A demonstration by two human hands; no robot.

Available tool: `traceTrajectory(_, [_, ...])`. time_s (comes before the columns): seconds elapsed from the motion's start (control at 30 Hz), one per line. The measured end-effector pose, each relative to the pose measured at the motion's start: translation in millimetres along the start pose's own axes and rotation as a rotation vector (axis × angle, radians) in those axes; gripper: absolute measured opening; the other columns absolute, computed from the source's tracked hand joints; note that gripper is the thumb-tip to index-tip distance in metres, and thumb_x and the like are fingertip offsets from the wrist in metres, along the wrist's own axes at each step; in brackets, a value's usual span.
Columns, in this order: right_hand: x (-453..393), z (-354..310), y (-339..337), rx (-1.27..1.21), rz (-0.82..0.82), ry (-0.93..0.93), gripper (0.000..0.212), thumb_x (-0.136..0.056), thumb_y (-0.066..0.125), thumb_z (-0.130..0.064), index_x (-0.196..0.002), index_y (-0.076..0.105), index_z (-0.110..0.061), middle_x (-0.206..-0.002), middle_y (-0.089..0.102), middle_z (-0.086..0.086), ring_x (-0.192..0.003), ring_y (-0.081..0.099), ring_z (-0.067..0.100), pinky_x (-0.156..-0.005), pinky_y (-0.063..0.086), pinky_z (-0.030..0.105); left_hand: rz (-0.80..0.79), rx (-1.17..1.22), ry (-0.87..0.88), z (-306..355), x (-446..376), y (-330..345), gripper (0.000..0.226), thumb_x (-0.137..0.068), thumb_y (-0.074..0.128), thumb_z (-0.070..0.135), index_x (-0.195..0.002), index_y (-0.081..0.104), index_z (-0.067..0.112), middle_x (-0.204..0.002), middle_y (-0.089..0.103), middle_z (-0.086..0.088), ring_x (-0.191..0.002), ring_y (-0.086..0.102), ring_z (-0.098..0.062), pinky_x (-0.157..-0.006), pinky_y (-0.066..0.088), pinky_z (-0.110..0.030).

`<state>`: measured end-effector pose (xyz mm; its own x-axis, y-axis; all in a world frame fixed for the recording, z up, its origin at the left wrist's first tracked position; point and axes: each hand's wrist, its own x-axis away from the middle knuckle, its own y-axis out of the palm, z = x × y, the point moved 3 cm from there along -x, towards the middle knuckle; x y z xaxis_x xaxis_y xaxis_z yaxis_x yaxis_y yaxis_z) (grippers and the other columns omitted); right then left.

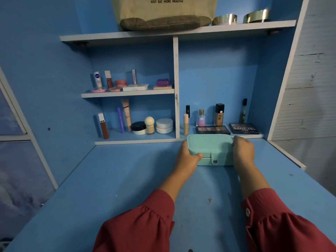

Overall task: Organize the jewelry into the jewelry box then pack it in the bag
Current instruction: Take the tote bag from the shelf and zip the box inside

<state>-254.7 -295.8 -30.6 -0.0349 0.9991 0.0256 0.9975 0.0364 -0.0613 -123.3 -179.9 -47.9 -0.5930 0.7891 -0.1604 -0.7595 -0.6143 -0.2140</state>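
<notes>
- Teal jewelry box (pixel 211 145) sits shut on the blue worktop (pixel 127 179), its snap tab fastened at the front, right up against the lower shelf edge.
- Left hand (pixel 187 157) grips the box's left end: the thumb is curled over the lid's front corner, and the other fingers (pixel 184 144) wrap behind that end.
- Right hand (pixel 242 151) clasps the box's right end, knuckles up, its fingers bent over the lid's edge; their tips are hidden from where I stand.
- Both arms wear dark red sleeves, the right one buttoned at the cuff.
- Just behind the box, two eyeshadow palettes (pixel 212 129) lie flat on the low shelf, with a foundation bottle (pixel 219 114) and a small perfume bottle (pixel 201 118) standing behind them.
- Left of the box, past the white divider, jars and tubes stand in the lower cubby, and more cosmetics fill the small shelf above it.
- Well above the box, a canvas bag (pixel 163 13) with printed lettering rests on the top shelf, two gold tins (pixel 225 19) beside it on the right.
</notes>
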Motion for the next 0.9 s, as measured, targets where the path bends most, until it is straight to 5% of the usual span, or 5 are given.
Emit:
traceTrajectory(0.13, [15, -3, 6, 0.014, -0.022, -0.144, 0.046, -0.088, 0.041, -0.013, -0.131, 0.055, -0.017, -0.097, 0.064, 0.006, -0.072, 0.052, 0.018, -0.066, 0.042, 0.030, 0.033, -0.001, 0.027, 3, 1, -3, 0.046, -0.086, 0.063, 0.006, -0.129, 0.050, 0.013, -0.121, 0.059, 0.000, -0.110, 0.057, -0.017, -0.086, 0.046, -0.023])
traceTrajectory(0.37, [49, -30, 29, 0.043, -0.097, -0.415, 0.041, -0.089, 0.048, -0.019, -0.128, 0.059, -0.019, -0.133, 0.056, 0.000, -0.117, 0.054, 0.018, -0.103, 0.044, 0.043, 0.120, 0.011, 0.130, 28, 0, -25, 0.062, -0.093, 0.059, 0.011, -0.148, 0.030, 0.018, -0.144, 0.038, 0.008, -0.118, 0.037, 0.002, -0.088, 0.030, -0.007])
traceTrajectory(0.63, [59, -115, 59, -0.080, -0.228, -0.463, 0.043, -0.089, 0.047, -0.010, -0.130, 0.056, -0.021, -0.077, 0.060, -0.001, -0.033, 0.036, 0.002, -0.039, 0.034, 0.013, 0.288, 0.007, 0.288, 108, -32, -76, 0.056, -0.094, 0.056, 0.021, -0.145, 0.035, 0.022, -0.147, 0.040, 0.002, -0.133, 0.038, -0.012, -0.105, 0.031, -0.025])
traceTrajectory(0.8, [72, -195, 67, -0.179, -0.263, -0.549, 0.043, -0.093, 0.047, -0.011, -0.134, 0.053, -0.019, -0.109, 0.061, -0.002, -0.084, 0.063, 0.036, -0.073, 0.053, 0.040, 0.407, -0.122, 0.418, 173, -56, -112, 0.054, -0.094, 0.056, 0.019, -0.144, 0.036, 0.019, -0.146, 0.041, -0.003, -0.132, 0.039, -0.018, -0.099, 0.032, -0.023])
traceTrajectory(0.9, [69, -235, 71, -0.248, -0.288, -0.571, 0.043, -0.093, 0.048, -0.012, -0.136, 0.051, -0.017, -0.120, 0.063, 0.000, -0.105, 0.059, 0.025, -0.072, 0.053, 0.021, 0.452, -0.190, 0.472, 211, -68, -134, 0.055, -0.094, 0.055, 0.021, -0.145, 0.035, 0.019, -0.147, 0.040, -0.004, -0.133, 0.039, -0.021, -0.106, 0.036, -0.033])
